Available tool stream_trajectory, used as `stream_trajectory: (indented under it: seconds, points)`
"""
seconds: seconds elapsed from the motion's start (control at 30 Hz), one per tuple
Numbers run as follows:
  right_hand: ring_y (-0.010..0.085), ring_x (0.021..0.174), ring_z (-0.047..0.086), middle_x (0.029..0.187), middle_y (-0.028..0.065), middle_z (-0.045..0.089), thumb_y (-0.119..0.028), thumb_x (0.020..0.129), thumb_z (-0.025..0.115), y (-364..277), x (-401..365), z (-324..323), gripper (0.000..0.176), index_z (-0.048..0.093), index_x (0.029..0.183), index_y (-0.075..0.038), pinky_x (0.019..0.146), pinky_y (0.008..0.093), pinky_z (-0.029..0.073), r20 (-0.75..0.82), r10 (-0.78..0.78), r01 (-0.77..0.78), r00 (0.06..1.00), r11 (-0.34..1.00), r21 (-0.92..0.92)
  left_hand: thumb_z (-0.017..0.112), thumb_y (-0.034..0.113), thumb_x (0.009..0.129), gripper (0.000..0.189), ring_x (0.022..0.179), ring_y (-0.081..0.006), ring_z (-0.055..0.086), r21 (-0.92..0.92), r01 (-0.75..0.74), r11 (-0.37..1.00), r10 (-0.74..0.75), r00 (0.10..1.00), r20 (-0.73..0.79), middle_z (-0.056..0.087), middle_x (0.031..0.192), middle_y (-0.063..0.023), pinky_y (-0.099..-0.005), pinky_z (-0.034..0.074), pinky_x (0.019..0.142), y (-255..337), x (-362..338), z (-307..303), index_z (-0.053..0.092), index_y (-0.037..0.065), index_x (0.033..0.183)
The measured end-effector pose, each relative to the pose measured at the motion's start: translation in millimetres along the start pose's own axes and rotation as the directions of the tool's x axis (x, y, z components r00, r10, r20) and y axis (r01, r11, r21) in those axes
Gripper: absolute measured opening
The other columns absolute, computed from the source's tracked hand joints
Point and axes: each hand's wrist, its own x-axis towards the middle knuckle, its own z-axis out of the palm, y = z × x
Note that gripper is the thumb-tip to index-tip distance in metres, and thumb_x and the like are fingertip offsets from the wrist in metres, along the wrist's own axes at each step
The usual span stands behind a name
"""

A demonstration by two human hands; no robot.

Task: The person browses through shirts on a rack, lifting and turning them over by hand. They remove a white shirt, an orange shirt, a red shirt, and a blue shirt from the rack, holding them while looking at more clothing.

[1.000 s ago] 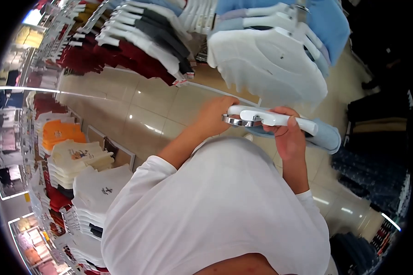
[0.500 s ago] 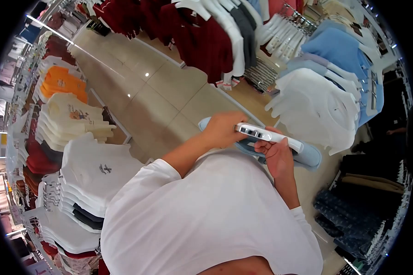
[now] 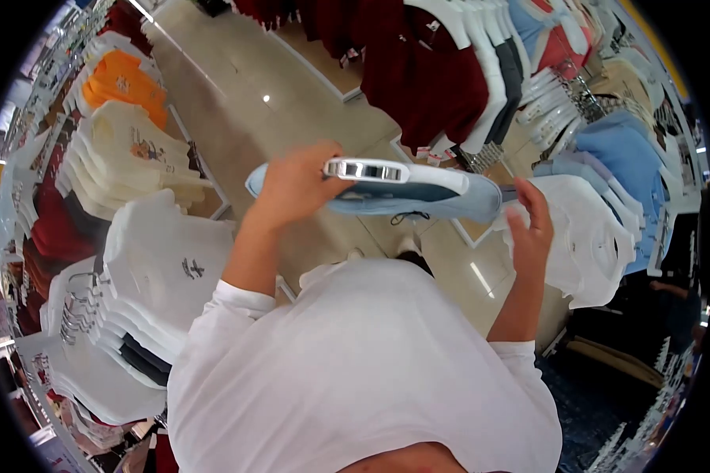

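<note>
A light blue garment (image 3: 450,206) hangs from a white hanger (image 3: 434,177) in front of my chest, seen nearly edge-on from above. Its front has a dark tied cord (image 3: 410,216). My left hand (image 3: 296,185) is closed around the hanger and garment near their left end, beside a shiny silver strip on the hanger. At the right end of the garment, my right hand (image 3: 533,229) is raised with thumb and fingers apart. A short greyish piece sticks out from the garment towards its fingertips.
Dark red tops (image 3: 422,79) hang ahead, with white and light blue tops (image 3: 568,236) to the right. On the left are racks of white tops (image 3: 158,260), cream tops (image 3: 126,154) and orange tops (image 3: 125,83). A tiled aisle (image 3: 244,118) runs between them.
The garment and hanger have moved left and up in view, now more level. My right hand has come off the hanger and moved out to the right, its fingers spreading. The view has shifted.
</note>
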Motion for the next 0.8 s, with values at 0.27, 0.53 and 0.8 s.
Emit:
stream_trajectory:
  seconds: [0.27, 0.53, 0.8]
  points:
    - [0.0348, 0.113, 0.055, 0.12, 0.0149, 0.059, -0.01, 0.074, 0.073, 5, 58, 104, 0.054, 0.055, 0.125, -0.006, 0.101, 0.0412, 0.041, 0.479, -0.033, 0.155, 0.877, 0.964, -0.217, 0.075, 0.01, 0.063, 0.028, 0.075, -0.0306, 0.061, 0.166, 0.003, 0.986, 0.007, 0.998, -0.058, 0.063, 0.078, -0.0089, -0.041, 0.047, 0.064, -45, -2, -24, 0.063, 0.009, 0.087]
    - [0.0336, 0.108, 0.057, 0.116, 0.0134, 0.058, -0.018, 0.075, 0.076, 18, 153, 206, 0.058, 0.054, 0.128, -0.008, 0.093, 0.0397, 0.046, 0.759, 0.01, 0.194, 0.651, 0.964, -0.179, 0.073, 0.011, 0.063, 0.028, 0.076, -0.0341, 0.06, 0.333, 0.213, 0.919, -0.15, 0.967, -0.205, 0.062, 0.079, -0.0115, -0.0444, 0.046, 0.066, -75, 5, -60, 0.064, 0.007, 0.089]
    - [0.0346, 0.105, 0.058, 0.115, 0.0149, 0.059, -0.022, 0.073, 0.078, 8, 241, 269, 0.056, 0.057, 0.123, -0.007, 0.093, 0.0398, 0.046, 0.814, -0.09, 0.22, 0.573, 0.974, -0.048, 0.077, 0.012, 0.062, 0.033, 0.08, -0.033, 0.061, 0.437, 0.323, 0.839, -0.158, 0.914, -0.373, 0.065, 0.084, -0.0102, -0.0427, 0.047, 0.069, -95, 57, -98, 0.065, 0.008, 0.093]
